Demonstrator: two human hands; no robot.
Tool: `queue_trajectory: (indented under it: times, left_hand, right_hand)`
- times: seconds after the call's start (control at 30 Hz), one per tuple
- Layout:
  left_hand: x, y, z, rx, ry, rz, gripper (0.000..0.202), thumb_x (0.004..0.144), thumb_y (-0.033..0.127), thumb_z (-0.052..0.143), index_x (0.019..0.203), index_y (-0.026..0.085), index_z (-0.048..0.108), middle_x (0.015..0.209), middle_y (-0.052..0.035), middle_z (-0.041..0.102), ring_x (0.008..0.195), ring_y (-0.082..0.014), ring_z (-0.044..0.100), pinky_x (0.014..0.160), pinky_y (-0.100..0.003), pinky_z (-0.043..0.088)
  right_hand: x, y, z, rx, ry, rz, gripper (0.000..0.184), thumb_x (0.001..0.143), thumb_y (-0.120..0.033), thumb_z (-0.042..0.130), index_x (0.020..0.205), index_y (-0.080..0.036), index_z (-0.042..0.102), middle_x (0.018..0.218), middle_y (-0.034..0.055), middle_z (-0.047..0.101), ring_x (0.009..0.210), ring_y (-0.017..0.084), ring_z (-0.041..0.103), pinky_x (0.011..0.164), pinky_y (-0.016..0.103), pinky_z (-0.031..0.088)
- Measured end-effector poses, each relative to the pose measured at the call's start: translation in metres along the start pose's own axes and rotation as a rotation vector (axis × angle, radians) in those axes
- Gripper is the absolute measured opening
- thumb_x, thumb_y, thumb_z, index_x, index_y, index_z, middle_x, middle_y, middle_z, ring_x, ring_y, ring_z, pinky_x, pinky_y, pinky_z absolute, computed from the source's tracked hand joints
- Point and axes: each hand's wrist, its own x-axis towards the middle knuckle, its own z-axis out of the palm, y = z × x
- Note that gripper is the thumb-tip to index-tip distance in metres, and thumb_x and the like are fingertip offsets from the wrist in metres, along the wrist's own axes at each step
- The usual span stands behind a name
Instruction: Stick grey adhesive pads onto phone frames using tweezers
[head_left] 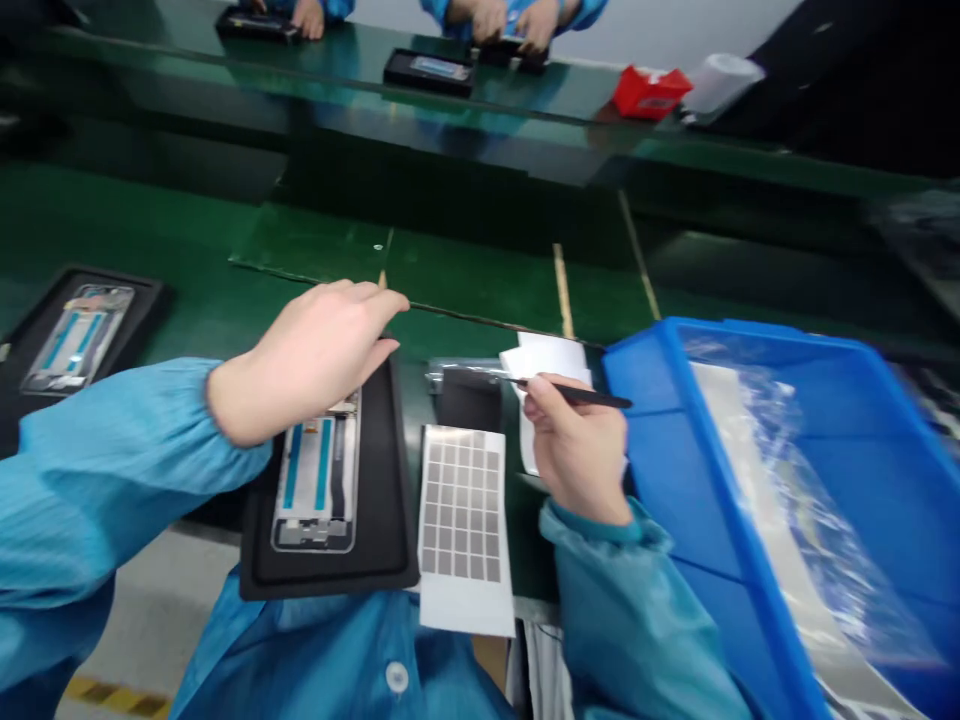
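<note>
My left hand (319,345) reaches over the upper part of a black tray (386,480), fingers together and stretched out, thumb apart, with nothing visible in it. The hand hides the top of an opened phone (315,480) lying in that tray, which shows two blue strips inside. My right hand (577,440) grips dark tweezers (596,397), their thin tips pointing left. Below those tips lies a small black sheet (469,400), partly covered by a white sheet of grey square stickers (461,500). White paper (551,350) rests behind my right hand.
A blue bin (652,450) holding clear plastic wrap stands at the right. Another phone (79,335) sits in a tray at the left. Across the bench, two people's hands (487,20) (307,17) work near black trays. A red box (651,93) and white roll (721,83) stand far right.
</note>
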Motion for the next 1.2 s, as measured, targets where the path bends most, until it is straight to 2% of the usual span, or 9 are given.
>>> queue_trajectory:
  times: [0.07, 0.17, 0.3, 0.4, 0.63, 0.77, 0.93, 1.2]
  left_hand:
    - [-0.034, -0.024, -0.007, -0.028, 0.062, -0.073, 0.028, 0.093, 0.032, 0.054, 0.117, 0.024, 0.066, 0.118, -0.005, 0.069, 0.112, -0.0283, 0.063, 0.097, -0.042, 0.048]
    - [-0.08, -0.046, 0.005, -0.078, 0.176, -0.1, 0.022, 0.096, 0.03, 0.05, 0.107, 0.024, 0.067, 0.109, -0.004, 0.072, 0.102, -0.0234, 0.065, 0.093, -0.039, 0.051]
    - [-0.118, -0.053, 0.035, -0.19, 0.27, -0.028, 0.017, 0.094, 0.022, 0.055, 0.108, 0.023, 0.065, 0.111, -0.0062, 0.07, 0.107, -0.0218, 0.063, 0.097, -0.04, 0.051]
    - [-0.131, -0.05, 0.049, -0.222, 0.278, 0.009, 0.023, 0.09, 0.02, 0.061, 0.113, 0.023, 0.064, 0.118, -0.0088, 0.067, 0.117, -0.0249, 0.06, 0.104, -0.045, 0.049]
    - [-0.137, -0.049, 0.059, -0.264, 0.286, 0.016, 0.029, 0.088, 0.02, 0.064, 0.117, 0.022, 0.062, 0.121, -0.011, 0.064, 0.125, -0.0291, 0.054, 0.106, -0.049, 0.048]
    - [-0.135, -0.05, 0.061, -0.264, 0.294, 0.028, 0.028, 0.089, 0.02, 0.062, 0.117, 0.019, 0.062, 0.121, -0.0121, 0.064, 0.126, -0.03, 0.053, 0.106, -0.05, 0.048]
    - [-0.135, -0.051, 0.063, -0.277, 0.326, 0.057, 0.028, 0.088, 0.017, 0.063, 0.115, 0.013, 0.064, 0.119, -0.013, 0.063, 0.125, -0.0302, 0.053, 0.106, -0.049, 0.047]
    - [-0.134, -0.051, 0.064, -0.277, 0.308, 0.062, 0.028, 0.087, 0.016, 0.064, 0.115, 0.012, 0.065, 0.12, -0.0132, 0.063, 0.126, -0.031, 0.052, 0.107, -0.049, 0.045]
  right_hand:
    - [-0.011, -0.015, 0.018, -0.012, -0.088, 0.059, 0.017, 0.071, -0.031, 0.085, 0.078, -0.019, 0.075, 0.06, -0.0016, 0.064, 0.051, 0.012, 0.057, 0.047, 0.025, 0.047]
    - [-0.034, -0.04, 0.057, -0.076, -0.233, 0.117, 0.013, 0.072, -0.029, 0.085, 0.076, -0.02, 0.076, 0.06, -0.0004, 0.067, 0.052, 0.013, 0.06, 0.046, 0.025, 0.049]
    - [-0.066, -0.058, 0.106, -0.178, -0.416, 0.157, 0.009, 0.075, -0.027, 0.082, 0.075, -0.02, 0.077, 0.058, -0.0001, 0.069, 0.051, 0.015, 0.065, 0.047, 0.026, 0.056]
    - [-0.081, -0.059, 0.126, -0.24, -0.442, 0.159, 0.008, 0.075, -0.026, 0.082, 0.076, -0.021, 0.076, 0.064, 0.0009, 0.073, 0.053, 0.017, 0.069, 0.051, 0.027, 0.061]
    - [-0.092, -0.056, 0.138, -0.33, -0.357, 0.11, 0.006, 0.075, -0.024, 0.083, 0.076, -0.023, 0.077, 0.073, 0.0015, 0.078, 0.061, 0.02, 0.075, 0.056, 0.028, 0.065]
    - [-0.095, -0.058, 0.144, -0.369, -0.314, 0.099, 0.006, 0.075, -0.023, 0.083, 0.075, -0.022, 0.077, 0.073, 0.002, 0.079, 0.061, 0.02, 0.076, 0.052, 0.027, 0.064]
    - [-0.096, -0.062, 0.148, -0.436, -0.313, 0.093, 0.005, 0.075, -0.024, 0.082, 0.076, -0.021, 0.078, 0.074, 0.0024, 0.079, 0.063, 0.02, 0.076, 0.055, 0.025, 0.065]
    - [-0.096, -0.06, 0.146, -0.462, -0.32, 0.044, 0.004, 0.075, -0.022, 0.082, 0.077, -0.022, 0.078, 0.074, 0.0003, 0.079, 0.062, 0.017, 0.076, 0.054, 0.022, 0.063]
